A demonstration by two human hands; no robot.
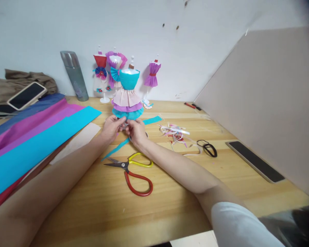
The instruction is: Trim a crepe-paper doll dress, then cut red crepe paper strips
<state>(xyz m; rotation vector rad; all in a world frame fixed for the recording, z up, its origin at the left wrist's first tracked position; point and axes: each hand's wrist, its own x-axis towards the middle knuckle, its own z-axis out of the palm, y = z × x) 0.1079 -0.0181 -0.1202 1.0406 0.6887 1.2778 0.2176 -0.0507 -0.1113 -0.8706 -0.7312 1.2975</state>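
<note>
A small mannequin wears a tiered paper dress point(128, 80) with a turquoise bodice and pink, purple and turquoise ruffles. At its lower hem, my left hand point(114, 126) pinches the turquoise ruffle point(130, 115) from the left. My right hand point(136, 131) is closed on the same hem from the right, close beside the left fingertips. Turquoise strips point(152, 120) lie behind and in front of the right hand. Scissors point(123, 165) with one yellow and one red handle rest below the hands, blades parted and pointing left.
Other dressed mannequins point(152, 74) and a bottle point(76, 77) stand along the wall. Coloured paper sheets point(41, 144) and a phone point(27, 95) are at left. Paper scraps point(173, 132), a black band point(209, 150) and another phone point(254, 161) lie at right.
</note>
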